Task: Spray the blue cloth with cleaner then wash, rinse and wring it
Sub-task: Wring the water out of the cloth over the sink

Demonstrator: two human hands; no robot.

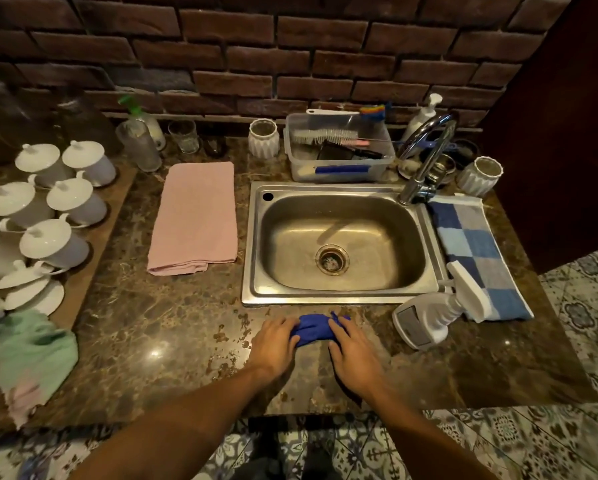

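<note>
The bunched blue cloth (314, 330) is gripped at its ends by the left hand (276, 344) and right hand (354, 351) on the countertop (173, 341), just before the sink (252, 237).

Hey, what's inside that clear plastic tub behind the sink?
The clear plastic tub holds a white bristle brush with a pink handle lying across its top, over some dark items that I cannot identify. Blue tape on the front wall hides part of the bottom.
</note>
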